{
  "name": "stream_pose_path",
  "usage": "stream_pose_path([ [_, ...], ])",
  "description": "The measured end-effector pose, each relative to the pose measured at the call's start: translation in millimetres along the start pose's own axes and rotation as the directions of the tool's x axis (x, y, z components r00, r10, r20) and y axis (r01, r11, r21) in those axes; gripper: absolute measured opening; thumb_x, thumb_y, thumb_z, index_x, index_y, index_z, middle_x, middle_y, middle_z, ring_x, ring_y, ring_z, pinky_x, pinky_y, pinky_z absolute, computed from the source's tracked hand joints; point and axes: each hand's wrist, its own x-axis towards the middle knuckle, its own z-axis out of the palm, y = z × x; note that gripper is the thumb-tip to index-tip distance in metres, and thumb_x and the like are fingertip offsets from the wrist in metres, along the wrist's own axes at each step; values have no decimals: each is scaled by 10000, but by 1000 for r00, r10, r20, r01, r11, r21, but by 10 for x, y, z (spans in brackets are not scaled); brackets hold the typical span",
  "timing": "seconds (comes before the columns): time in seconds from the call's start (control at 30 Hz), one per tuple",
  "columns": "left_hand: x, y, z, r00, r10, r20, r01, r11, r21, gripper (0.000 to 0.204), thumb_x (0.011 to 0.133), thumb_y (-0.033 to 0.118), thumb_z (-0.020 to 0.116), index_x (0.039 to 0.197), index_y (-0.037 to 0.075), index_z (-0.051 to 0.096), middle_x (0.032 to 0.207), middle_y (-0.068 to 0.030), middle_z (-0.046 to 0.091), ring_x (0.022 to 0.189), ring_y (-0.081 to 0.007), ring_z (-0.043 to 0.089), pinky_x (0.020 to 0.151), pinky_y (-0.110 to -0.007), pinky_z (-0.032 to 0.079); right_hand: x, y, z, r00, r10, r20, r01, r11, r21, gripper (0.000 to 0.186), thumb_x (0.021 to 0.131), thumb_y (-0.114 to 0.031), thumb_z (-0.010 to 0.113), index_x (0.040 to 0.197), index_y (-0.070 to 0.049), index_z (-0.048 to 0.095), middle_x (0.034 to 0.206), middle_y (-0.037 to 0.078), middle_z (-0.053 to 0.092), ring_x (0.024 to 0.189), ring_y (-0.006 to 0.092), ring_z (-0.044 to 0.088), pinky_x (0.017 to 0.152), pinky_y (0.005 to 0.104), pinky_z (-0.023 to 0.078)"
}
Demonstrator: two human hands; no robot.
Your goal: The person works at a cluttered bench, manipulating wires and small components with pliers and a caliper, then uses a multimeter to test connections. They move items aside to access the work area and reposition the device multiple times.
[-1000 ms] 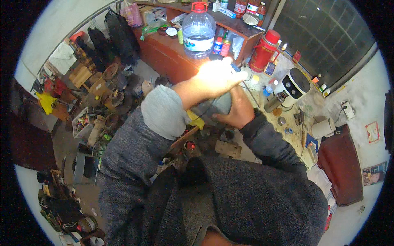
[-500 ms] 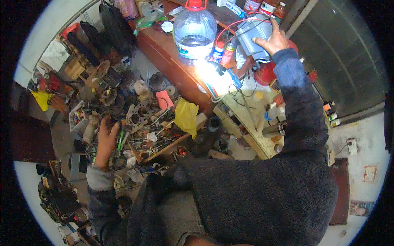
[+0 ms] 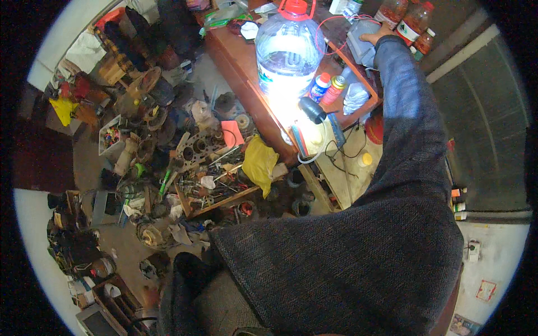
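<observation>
At the far right of the reddish-brown desk (image 3: 227,59), my right hand (image 3: 379,33) grips a grey box-shaped device (image 3: 360,46) with a thin red wire attached. The thumb lies over its near side, and the fingers are partly hidden behind it. Next to the device stand bottles with red caps (image 3: 413,22). My left hand (image 3: 150,297) hangs low by my side near the lower edge, dim and blurred, and its fingers cannot be made out.
A large clear jug (image 3: 288,53) with a red cap stands on the desk beside two spray cans (image 3: 320,87) and a bright lamp (image 3: 312,110). A wooden tray of tools (image 3: 216,187), a yellow bag (image 3: 259,168) and metal parts crowd the lower left.
My right hand has carried the grey device farther away, beside the bottles at the back. My left hand has dropped from above the tool clutter to my side. The view has shifted.
</observation>
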Motion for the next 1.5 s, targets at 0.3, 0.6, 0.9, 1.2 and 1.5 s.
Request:
stream_pose_path([
  [0.3,276,-104,492,994,-110,-7,110,994,6,535,921,357,719,1299,-8,615,1216,-233,659,1072,-345,652,913,-474,529,745,329,366,869,-422,-256,422,905,-57,1090,636,-571,886,1492,-21,494,1446,229,584,1319,350,583,1097,460,477],
  [0.6,82,-1729,1198,1000,8,-20,-3,969,245,539,887,393,729,1265,14,661,1268,-245,653,1135,-381,648,959,-498,524,18,-35,-243,626,-647,-435,653,740,-161,667,879,-422,760,1338,34,599,1311,225,665,1190,344,655,1015,428,535],
  [0.9,50,-2916,1863,972,-215,-99,219,975,27,590,879,411,742,1300,7,655,1200,-257,701,1135,-436,664,993,-507,515,-3253,-493,1381,769,-613,-179,639,740,212,411,974,-308,710,1278,-34,665,1071,189,719,987,345,698,886,457,545],
  [1.2,-311,-4580,1578,929,-296,-220,213,918,-333,561,939,396,692,1273,-51,635,1182,-278,695,1081,-437,680,946,-510,528,-6331,-2834,1993,237,-829,507,812,455,365,389,955,-291,711,1273,-69,675,1096,188,724,1001,360,702,878,466,548],
  [1.5,-695,-5735,1754,691,-575,-438,32,630,-776,500,972,335,676,1272,-60,616,1170,-265,693,1069,-391,685,932,-475,532,-8049,-6697,773,-240,-929,282,898,-102,427,426,922,-282,719,1300,-96,662,1138,204,721,1057,388,701,881,475,553],
])
